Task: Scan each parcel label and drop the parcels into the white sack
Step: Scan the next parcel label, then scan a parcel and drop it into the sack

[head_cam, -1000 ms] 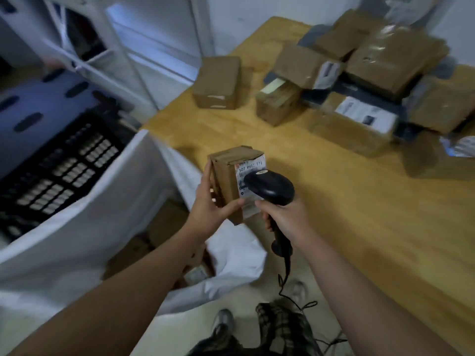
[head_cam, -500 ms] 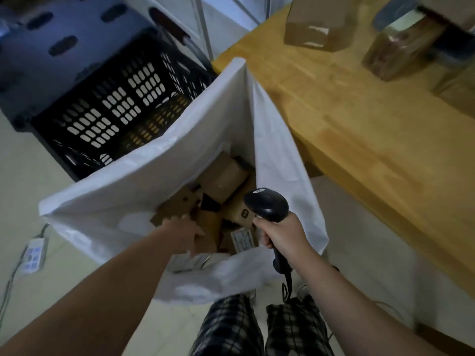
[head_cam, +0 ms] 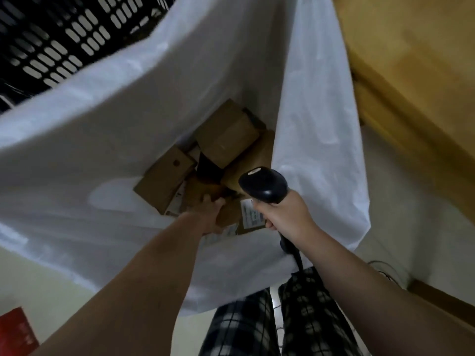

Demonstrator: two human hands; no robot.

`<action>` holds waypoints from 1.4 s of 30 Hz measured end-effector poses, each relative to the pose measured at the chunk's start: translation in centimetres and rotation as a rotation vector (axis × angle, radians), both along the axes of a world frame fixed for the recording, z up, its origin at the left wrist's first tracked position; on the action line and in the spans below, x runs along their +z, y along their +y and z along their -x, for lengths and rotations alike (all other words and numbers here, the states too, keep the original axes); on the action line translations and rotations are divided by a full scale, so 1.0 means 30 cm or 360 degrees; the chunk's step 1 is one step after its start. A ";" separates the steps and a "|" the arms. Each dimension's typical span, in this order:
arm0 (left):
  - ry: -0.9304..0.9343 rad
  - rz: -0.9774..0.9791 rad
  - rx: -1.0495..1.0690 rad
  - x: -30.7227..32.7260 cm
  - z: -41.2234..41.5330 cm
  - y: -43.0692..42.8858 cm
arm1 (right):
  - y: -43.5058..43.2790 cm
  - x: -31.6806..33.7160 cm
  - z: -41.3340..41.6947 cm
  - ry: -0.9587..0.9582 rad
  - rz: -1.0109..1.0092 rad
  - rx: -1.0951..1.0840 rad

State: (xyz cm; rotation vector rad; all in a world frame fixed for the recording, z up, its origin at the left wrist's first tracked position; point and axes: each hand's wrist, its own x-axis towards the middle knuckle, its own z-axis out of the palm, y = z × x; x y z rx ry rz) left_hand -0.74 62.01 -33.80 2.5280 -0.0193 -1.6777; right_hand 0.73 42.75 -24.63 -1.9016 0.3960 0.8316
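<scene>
Left hand [head_cam: 210,214] is down inside the white sack [head_cam: 102,124], fingers on a brown parcel [head_cam: 228,214] in the pile; can't tell if I'm gripping it. Right hand [head_cam: 282,217] wraps the black scanner [head_cam: 262,188] over the sack's near rim, cable [head_cam: 298,260] hanging below. Black crate [head_cam: 51,47] sits behind the sack, wooden table [head_cam: 411,73] to the right.

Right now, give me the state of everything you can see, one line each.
White sack, mouth open.
Parcels, heaped inside the sack.
Scanner, gripped by right hand, over the sack.
Left hand, down in the sack, touching the parcels; grip unclear.
</scene>
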 end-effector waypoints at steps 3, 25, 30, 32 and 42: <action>0.0021 -0.0011 0.0021 -0.037 -0.001 -0.018 | -0.006 -0.016 -0.012 0.0005 0.0062 0.0002; -0.1470 0.0219 -0.0708 0.824 -0.379 -0.554 | -0.576 0.561 -0.069 -0.0501 0.0275 -0.0641; -0.1611 0.0385 -0.0799 0.963 -0.464 -0.812 | -0.793 0.676 -0.099 -0.0690 0.0332 -0.0749; -0.1625 0.0434 -0.0825 0.993 -0.489 -0.903 | -0.881 0.696 -0.115 -0.0785 0.0379 -0.0796; -0.1538 0.0614 -0.0681 0.961 -0.719 -1.390 | -1.352 0.755 -0.274 -0.0933 0.0857 -0.0824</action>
